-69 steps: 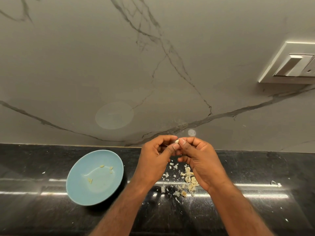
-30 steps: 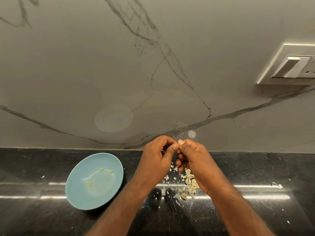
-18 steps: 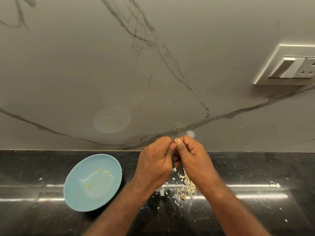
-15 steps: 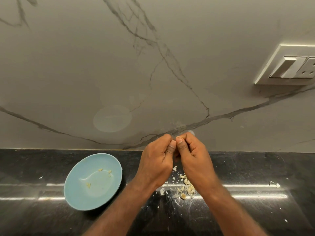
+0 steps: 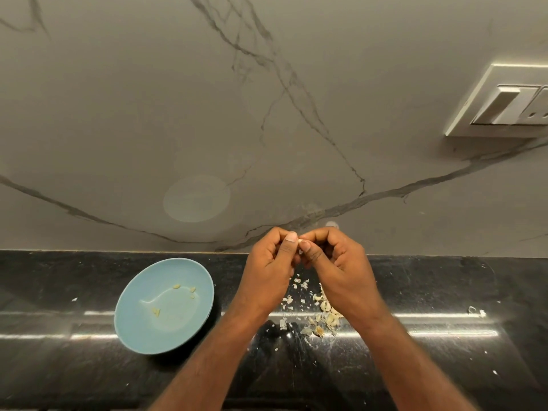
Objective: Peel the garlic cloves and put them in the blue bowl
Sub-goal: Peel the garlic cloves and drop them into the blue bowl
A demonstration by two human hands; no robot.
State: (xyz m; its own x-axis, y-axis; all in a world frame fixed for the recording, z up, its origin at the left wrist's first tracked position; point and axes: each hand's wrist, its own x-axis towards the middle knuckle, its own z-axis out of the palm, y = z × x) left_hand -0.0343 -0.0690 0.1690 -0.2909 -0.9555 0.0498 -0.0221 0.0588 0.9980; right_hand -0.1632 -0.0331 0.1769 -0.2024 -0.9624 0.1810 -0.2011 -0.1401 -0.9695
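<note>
I see the left hand (image 5: 271,269) and right hand (image 5: 342,266) slightly parted now, where half a second ago their knuckles were pressed together. Each grip stays curled, thumb and forefinger pinching one garlic clove (image 5: 300,241) above the counter (image 5: 89,381). The blue bowl (image 5: 178,330) sits unmoved to the left holding a few pale bits, and peel scraps (image 5: 324,317) lie under the right wrist.

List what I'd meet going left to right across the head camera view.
blue bowl → left hand → garlic clove, pinched between both hands → right hand → switch plate on the wall
</note>
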